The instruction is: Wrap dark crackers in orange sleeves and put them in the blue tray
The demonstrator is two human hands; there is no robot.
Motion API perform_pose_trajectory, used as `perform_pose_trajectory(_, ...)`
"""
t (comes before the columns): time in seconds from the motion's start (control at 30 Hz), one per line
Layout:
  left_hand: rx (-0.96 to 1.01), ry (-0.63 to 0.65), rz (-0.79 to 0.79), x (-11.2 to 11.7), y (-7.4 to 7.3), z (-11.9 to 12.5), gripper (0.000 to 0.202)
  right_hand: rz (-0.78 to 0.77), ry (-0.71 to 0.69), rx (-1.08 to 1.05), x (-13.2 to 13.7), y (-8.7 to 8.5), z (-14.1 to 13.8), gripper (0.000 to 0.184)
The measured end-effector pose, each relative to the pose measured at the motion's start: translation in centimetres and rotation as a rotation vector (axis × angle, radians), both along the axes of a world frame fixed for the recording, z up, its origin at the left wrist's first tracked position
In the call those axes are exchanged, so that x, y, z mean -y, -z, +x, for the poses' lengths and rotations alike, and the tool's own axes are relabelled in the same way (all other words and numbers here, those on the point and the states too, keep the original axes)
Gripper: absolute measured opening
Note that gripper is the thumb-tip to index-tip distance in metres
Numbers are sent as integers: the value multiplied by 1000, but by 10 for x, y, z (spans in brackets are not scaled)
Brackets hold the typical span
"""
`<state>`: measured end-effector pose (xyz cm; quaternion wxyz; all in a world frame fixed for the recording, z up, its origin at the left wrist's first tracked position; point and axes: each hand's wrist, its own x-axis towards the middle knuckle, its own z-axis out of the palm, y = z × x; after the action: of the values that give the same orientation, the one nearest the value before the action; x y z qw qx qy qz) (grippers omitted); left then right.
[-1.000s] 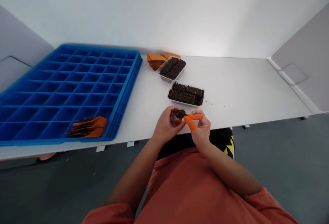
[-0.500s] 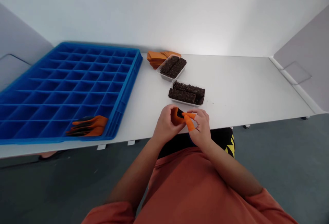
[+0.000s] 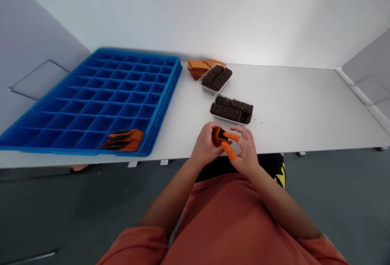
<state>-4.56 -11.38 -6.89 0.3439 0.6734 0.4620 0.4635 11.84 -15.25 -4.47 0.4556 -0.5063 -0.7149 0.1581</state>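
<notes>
Since half a second ago, thumb and forefinger of the right hand [image 3: 246,151] have moved apart, and the dark piece [image 3: 222,134] is no more pinched between them. It lies now between the two hands, partly inside the orange pouch [image 3: 216,136], and its outer part is visible at the mouth. The left hand [image 3: 204,145] holds this pouch with curled fingers, its mouth turned toward the right hand. The right hand is spread a little and grips nothing; its covered forefinger points at the dark piece, but whether it touches, I cannot tell. Orange finger covers [image 3: 229,151] are on this thumb and forefinger.

Just beyond the hands stands the nearer box [image 3: 228,120] of dark pieces; farther ahead are another box [image 3: 209,90] and an orange stack [image 3: 197,70]. To the left of the left hand lies the blue tray [image 3: 163,106], with orange-and-black pouches [image 3: 130,139] at its near right corner.
</notes>
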Motion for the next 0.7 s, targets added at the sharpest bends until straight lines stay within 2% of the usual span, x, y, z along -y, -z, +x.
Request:
perform_pose_trajectory(0.07, 38, -9, -13, 1, 0, 1, 59, 41, 32, -46, 1, 1, 1, 34)
perform_pose_trajectory(0.17, 64, -19, -35, 2, 1, 2, 66, 16, 67, -62, 3, 4, -2, 38)
perform_pose_trajectory(0.3, 21, 41, 90, 4, 0, 1, 61, -23, 83, -86, 3, 9, -4, 17)
perform_pose_trajectory(0.4, -40, 108, 235, 7, -6, -5, 47, 8, 90, -68, 3, 9, 2, 13)
perform_pose_trajectory(0.53, -354, 102, 334, 16, -21, -16, 13, 45, 49, 106, 3, 3, 15, 13)
perform_pose_trajectory(0.63, -604, 105, 332, 21, -37, -18, 15, 50, -36, 230, 2, -4, 19, 13)
perform_pose_trajectory(0.7, -722, 151, 325, 22, -50, -19, 17, 66, -70, 253, 1, -7, 19, 14)
